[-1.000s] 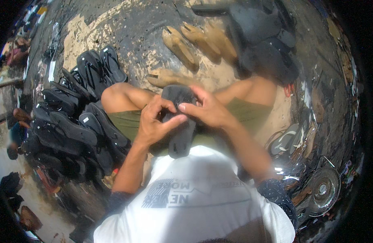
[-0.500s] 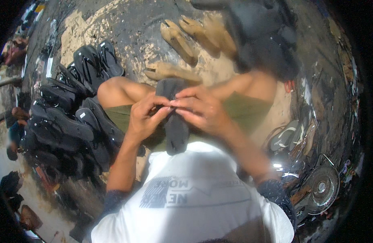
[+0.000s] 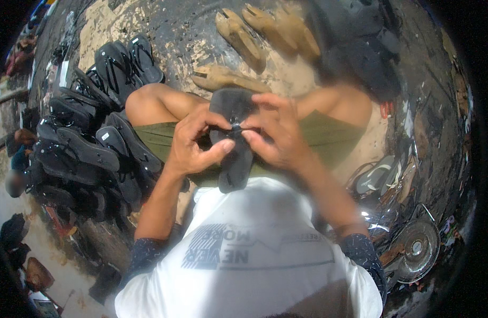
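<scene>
A black flip-flop sole (image 3: 236,170) lies lengthwise over my lap, its wider end pointing away from me. My left hand (image 3: 193,140) comes in from the left side, with fingertips and thumb closing at the sole's middle. From the other side my right hand (image 3: 278,132) pinches at the same spot. Between the fingertips shows a small shiny dark piece (image 3: 235,127), perhaps part of a strap; the fingers partly cover it. Both hands are closed, almost touching over the sole.
Many black flip-flops (image 3: 90,151) are heaped at my left. Beyond my knees lie several wooden shoe lasts (image 3: 243,46), one crosswise (image 3: 228,79) close to the sole. Dark sheets or soles (image 3: 355,50) fill the far right. A grey sandal (image 3: 375,179) and a round fan (image 3: 417,247) lie at right.
My fingers have shifted their pinch at the sole's middle, and both thumbs now sit farther apart. The shiny dark piece has come into sight. The whole view has shifted slightly.
</scene>
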{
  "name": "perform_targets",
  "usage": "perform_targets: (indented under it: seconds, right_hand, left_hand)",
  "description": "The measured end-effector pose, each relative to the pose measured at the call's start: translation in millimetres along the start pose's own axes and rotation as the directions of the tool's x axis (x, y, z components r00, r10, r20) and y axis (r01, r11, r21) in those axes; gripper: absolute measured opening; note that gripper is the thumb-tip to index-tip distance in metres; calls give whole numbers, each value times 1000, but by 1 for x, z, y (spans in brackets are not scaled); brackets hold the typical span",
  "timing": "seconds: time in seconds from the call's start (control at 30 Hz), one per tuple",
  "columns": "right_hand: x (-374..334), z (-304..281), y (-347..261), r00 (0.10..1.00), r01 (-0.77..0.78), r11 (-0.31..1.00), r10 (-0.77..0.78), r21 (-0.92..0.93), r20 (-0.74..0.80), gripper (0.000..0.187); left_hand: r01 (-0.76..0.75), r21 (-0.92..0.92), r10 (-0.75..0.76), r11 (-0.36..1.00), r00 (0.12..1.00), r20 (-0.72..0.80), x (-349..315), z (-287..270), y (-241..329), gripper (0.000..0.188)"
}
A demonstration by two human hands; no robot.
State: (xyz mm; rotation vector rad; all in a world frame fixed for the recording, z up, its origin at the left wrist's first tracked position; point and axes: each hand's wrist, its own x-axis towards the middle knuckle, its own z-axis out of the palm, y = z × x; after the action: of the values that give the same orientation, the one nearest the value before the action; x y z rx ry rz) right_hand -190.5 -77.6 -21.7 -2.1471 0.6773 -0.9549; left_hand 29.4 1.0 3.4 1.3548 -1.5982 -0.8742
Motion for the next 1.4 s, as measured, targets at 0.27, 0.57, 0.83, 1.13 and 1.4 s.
perform_targets:
  seconds: [0.27, 0.57, 0.83, 1.13, 1.4]
  right_hand:
    - [-7, 41, -18, 720, -544, 333, 657, 770, 224, 48]
    - [46, 57, 27, 759, -486, 604, 650, 631, -38, 67]
    - [98, -2, 226, 895, -388, 768, 183, -509, -406, 55]
    - [65, -29, 230, 929, -334, 654, 350, -679, -120, 39]
    - [66, -61, 216, 714, -630, 766, 635, 125, -294, 38]
  left_hand:
    - [259, -354, -370, 899, 882, -293, -8, 36, 5, 49]
    - [337, 619, -378, 709, 923, -70, 2, 45, 20, 114]
    - [401, -583, -622, 706, 745, -241, -19, -19, -7, 61]
    - [157, -666, -559, 729, 699, -446, -26, -31, -13, 66]
    - [264, -74, -228, 962, 618, -752, -16, -41, -50, 60]
